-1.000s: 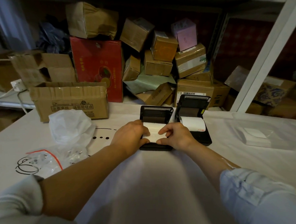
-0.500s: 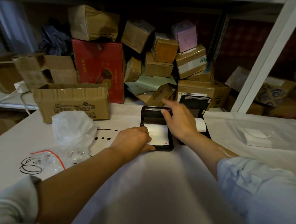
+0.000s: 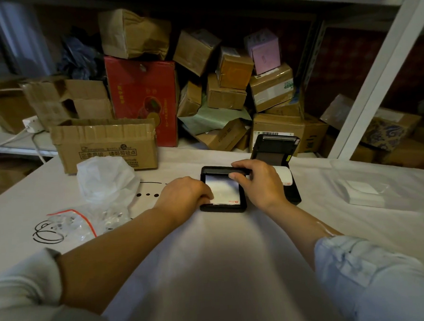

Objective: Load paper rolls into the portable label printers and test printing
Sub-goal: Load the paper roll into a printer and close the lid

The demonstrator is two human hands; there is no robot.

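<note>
While both hands are busy at the middle of the white table (image 3: 223, 258), here's the layout going left to right. Far left, a clear zip bag (image 3: 71, 223) with a red strip is lying on the table, and a crumpled white plastic bag (image 3: 106, 179) is sitting just behind it. Behind that, an open cardboard box (image 3: 104, 144) is standing at the table's back edge, with a red box (image 3: 141, 100) and a messy pile of brown parcels (image 3: 226, 86) stacking up on the shelf beyond.

Moving to the middle, the left hand (image 3: 183, 197) is resting on the near left corner of the closer black printer (image 3: 223, 206), fingers curled down and pressing on the paper strip (image 3: 223, 191) that's lying across its top. The right hand (image 3: 258, 182) is coming over the printer's right side, fingers hooking over the lid (image 3: 219, 170) at the far edge and thumb sitting on the near side of it, so it's gripping the lid. That lid is looking folded down almost flat.

Just right of it, touching or nearly so, the second printer (image 3: 291, 193) is sitting with its lid (image 3: 274, 147) standing up open and a white paper roll (image 3: 284, 177) lying in its bay. Further right, a flat white pack in clear wrap (image 3: 362, 191) is lying well apart from the printers.
</note>
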